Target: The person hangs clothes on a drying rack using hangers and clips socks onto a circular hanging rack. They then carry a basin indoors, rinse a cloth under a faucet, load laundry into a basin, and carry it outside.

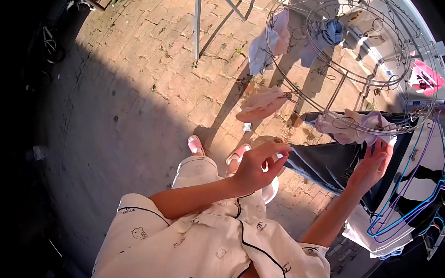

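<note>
A round wire clip hanger (308, 93) spreads over the upper right, with small pale garments that look like socks clipped along its rings. My right hand (373, 165) reaches up to the near rim, its fingertips closed on a pale sock (360, 129) bunched there. My left hand (259, 165) is in front of my body, thumb and forefinger pinched together; a tiny white spot shows at the tips, too small to name. Beyond it hangs a pinkish sock (262, 104), apart from the hand. A white-and-pink sock (264, 49) and a grey-blue one (319, 42) hang farther off.
Dark jeans (329, 164) hang beneath the near rim. At the right are blue and purple clothes hangers (408, 214), a white cloth (376, 230) and a pink item (425, 78). A metal pole (197, 23) stands on the brick paving (151, 56).
</note>
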A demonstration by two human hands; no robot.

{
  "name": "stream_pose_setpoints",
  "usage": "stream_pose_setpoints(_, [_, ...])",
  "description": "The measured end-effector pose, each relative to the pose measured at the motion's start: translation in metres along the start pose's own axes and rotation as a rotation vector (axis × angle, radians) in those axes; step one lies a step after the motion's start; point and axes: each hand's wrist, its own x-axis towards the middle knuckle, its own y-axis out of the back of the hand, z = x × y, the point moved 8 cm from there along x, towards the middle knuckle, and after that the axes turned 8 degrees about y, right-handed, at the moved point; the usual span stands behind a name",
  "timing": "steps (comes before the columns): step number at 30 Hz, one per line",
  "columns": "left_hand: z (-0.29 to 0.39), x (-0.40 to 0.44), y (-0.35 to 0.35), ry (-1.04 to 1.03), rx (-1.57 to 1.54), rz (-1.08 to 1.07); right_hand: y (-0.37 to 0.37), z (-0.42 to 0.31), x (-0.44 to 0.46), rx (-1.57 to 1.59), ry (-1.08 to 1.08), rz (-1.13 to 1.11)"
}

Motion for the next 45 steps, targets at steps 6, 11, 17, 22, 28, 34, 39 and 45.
stream_pose_setpoints(6, [-0.158,-0.034,0.114,0.371,-0.02,0.277,0.024,0.082,-0.071,-0.283,-0.243,0.529])
stream_pose_setpoints(11, [-0.336,-0.093,0.231,0.653,0.133,0.715,-0.01,0.309,-0.254,-0.623,-0.874,-0.02])
stream_pose_setpoints(17, [-0.505,-0.21,0.268,0.868,0.266,0.909,-0.087,0.577,-0.465,-0.871,-0.76,-1.32])
stream_pose_setpoints(22, [-0.598,-0.242,0.248,0.983,0.179,0.782,-0.027,0.802,-0.528,-1.001,-0.79,-1.182])
stream_pose_setpoints(28, [-0.67,-0.24,0.241,1.197,-0.18,0.708,-0.013,0.903,-0.518,-0.999,-0.919,-0.944])
stream_pose_setpoints(34, [-0.682,-0.254,0.21,1.305,-0.25,0.451,-0.076,0.759,-0.461,-0.981,-0.398,-0.328])
stream_pose_setpoints(39, [-0.711,-0.255,0.201,1.261,0.088,0.101,-0.026,0.621,-0.434,-0.745,-0.582,-0.032])
stream_pose_setpoints(45, [-0.745,-0.224,0.143,1.099,0.152,-0.183,0.071,0.447,-0.46,-0.598,-0.913,0.408])
